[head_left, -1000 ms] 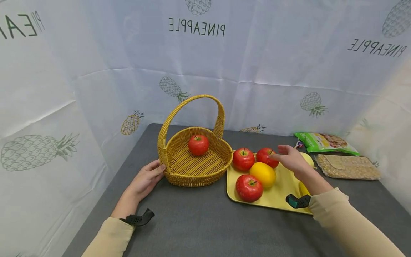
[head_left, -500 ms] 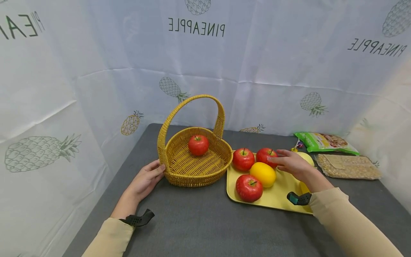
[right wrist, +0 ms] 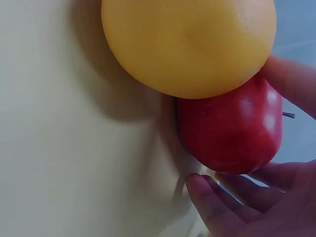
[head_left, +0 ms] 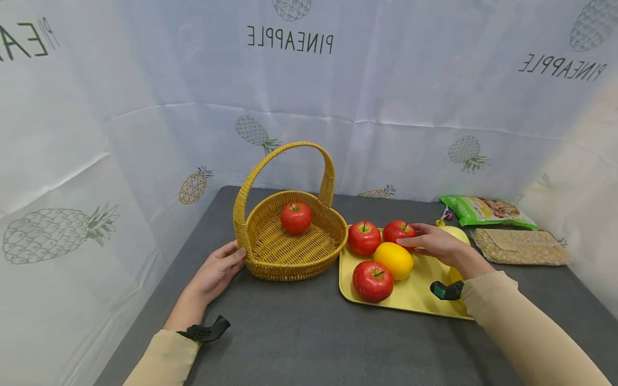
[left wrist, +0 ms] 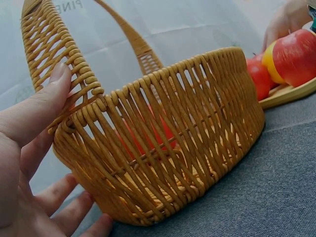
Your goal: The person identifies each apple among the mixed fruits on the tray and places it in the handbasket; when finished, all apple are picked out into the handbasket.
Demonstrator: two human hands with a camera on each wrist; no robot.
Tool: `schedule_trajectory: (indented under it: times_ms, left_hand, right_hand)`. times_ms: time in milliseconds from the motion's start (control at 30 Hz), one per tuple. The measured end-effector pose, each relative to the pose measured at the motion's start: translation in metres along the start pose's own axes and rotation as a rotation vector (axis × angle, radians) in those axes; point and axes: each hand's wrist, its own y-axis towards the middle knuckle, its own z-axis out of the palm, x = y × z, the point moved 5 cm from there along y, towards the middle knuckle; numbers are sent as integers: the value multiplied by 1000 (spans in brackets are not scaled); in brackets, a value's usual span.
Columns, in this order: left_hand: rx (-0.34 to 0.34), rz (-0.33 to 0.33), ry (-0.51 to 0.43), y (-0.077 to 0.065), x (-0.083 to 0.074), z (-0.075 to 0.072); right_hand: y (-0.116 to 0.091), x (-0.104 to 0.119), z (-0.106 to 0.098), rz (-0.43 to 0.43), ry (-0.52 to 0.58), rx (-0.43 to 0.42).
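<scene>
A golden wicker basket [head_left: 289, 271] with a tall arched handle stands on the table, holding one red apple [head_left: 296, 218]. At its left side my left hand [head_left: 218, 272] holds the base of the handle, the thumb lying on the weave and the other fingers along the outer wall. On the yellow tray [head_left: 420, 300] my right hand [head_left: 436, 244] grips the rear red apple [right wrist: 232, 128], thumb on one side and fingers on the other. A yellow, rounded fruit [head_left: 393, 261] sits right against that apple. Two more red apples, one behind [head_left: 364, 238] and one in front [head_left: 373, 282], lie at the tray's left.
Behind my right hand a pale yellow-green fruit [head_left: 456, 234] is partly hidden, and a yellow thing [head_left: 455, 276] shows beside my wrist. A green snack bag [head_left: 487, 211] and a clear pack of grains [head_left: 521, 246] lie at the right. A pineapple-print curtain [head_left: 309, 96] closes off the back.
My right hand has lowered and moved in around the rear apple, its fingers now at the fruit. The left hand stays at the basket. The view has shifted slightly.
</scene>
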Motion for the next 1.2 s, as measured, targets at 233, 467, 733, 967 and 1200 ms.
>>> schedule_trajectory:
  times_ms: [233, 467, 733, 967, 1200]
  left_hand:
    - [8, 13, -1, 0, 0, 0]
    - [11, 14, 4, 1, 0, 1]
    - [8, 14, -1, 0, 0, 0]
    - [1, 12, -8, 0, 1, -1]
    - [-8, 3, 3, 2, 2, -1]
  right_hand:
    - [0, -1, 0, 13, 4, -6]
    - [-6, -2, 0, 17, -3, -31]
    - [-15, -1, -5, 58, -178, -105]
    - [-16, 0, -6, 69, -219, -153]
    - [-16, -1, -7, 56, -195, -182]
